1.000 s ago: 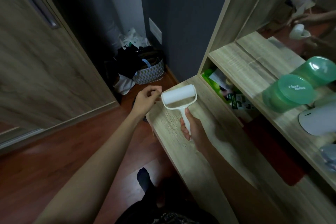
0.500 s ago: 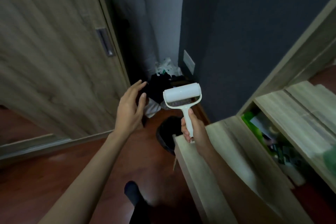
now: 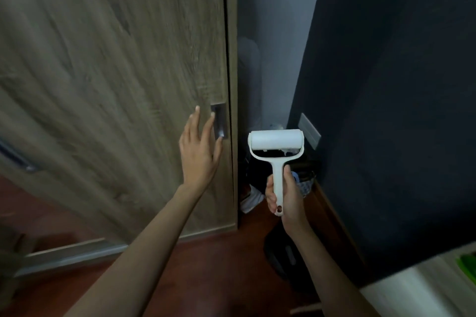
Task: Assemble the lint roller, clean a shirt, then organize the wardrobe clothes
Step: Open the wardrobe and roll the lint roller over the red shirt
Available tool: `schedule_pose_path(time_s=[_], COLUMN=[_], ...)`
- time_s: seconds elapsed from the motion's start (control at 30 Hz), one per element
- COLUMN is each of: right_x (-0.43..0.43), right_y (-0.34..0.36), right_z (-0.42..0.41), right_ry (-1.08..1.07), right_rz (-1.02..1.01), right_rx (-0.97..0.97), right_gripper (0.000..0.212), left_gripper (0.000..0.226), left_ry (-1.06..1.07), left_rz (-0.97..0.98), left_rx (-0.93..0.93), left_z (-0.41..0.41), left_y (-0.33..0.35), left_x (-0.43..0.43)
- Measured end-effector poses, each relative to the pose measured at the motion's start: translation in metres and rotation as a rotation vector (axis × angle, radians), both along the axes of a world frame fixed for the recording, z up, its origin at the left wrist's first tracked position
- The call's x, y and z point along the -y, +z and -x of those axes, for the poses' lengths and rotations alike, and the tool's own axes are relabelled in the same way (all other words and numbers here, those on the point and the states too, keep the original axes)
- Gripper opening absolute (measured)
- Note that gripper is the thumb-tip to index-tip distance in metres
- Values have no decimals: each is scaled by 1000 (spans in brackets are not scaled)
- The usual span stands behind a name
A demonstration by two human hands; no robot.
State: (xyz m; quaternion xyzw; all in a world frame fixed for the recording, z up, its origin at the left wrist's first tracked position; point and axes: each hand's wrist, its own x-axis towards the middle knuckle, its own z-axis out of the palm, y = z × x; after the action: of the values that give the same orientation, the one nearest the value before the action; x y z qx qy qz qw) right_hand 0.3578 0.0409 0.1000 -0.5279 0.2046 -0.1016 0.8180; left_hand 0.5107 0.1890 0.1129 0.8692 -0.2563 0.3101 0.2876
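**Left hand at the door pull, roller riding in the right**

Nearest the camera, a pale desk (image 3: 412,288) corner is showing at the lower right, and both forearms are stretching out over the reddish floor (image 3: 206,265).

The right hand (image 3: 286,195) is wrapping its fingers and thumb round the lower part of the handle of the lint roller (image 3: 276,140). It is holding the tool upright in the air, carried by nothing else. The handle is running straight up from the grip, and the white roll is sitting crosswise at the top, its long axis lying left to right. The roll is seated in its frame, so the assembly looks done.

Further out, the left hand (image 3: 199,154) is hanging spread, fingers (image 3: 208,128) straight and gripping nothing. It is the hand nearer the wardrobe door (image 3: 116,85). The recessed pull (image 3: 219,123) is sitting just inside the door's right edge, its long axis vertical. It is lying just right of the fingertips, with the thumb tip overlapping its lower end. Whether any finger is touching the wood cannot be told.

My reading is that the next move is hooking those fingers into the pull and sliding the door left to reach the clothes.

Beyond the door's right edge, a basket (image 3: 305,183) is sitting on the floor in a narrow gap, and a wall plate (image 3: 309,132) is showing on the dark wall (image 3: 386,85).
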Motion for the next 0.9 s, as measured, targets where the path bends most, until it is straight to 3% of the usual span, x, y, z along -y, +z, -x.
schedule_pose_path(time_s=[0.23,0.4,0.9], right_x=[0,15,19], right_y=[6,6,-6], right_z=[-50,-79,-116], right_ry=[-8,4,120], right_rz=[-7,-5,-46], right_rx=[13,15,52], right_gripper=[53,52,51], left_gripper=[85,108,101], left_ry=[129,167,237], left_rz=[-167,-182,-182], left_rx=[-31,-40,54], left_z=[-76,-101,-118], left_y=[-19,-29,-44], left_x=[17,26,21])
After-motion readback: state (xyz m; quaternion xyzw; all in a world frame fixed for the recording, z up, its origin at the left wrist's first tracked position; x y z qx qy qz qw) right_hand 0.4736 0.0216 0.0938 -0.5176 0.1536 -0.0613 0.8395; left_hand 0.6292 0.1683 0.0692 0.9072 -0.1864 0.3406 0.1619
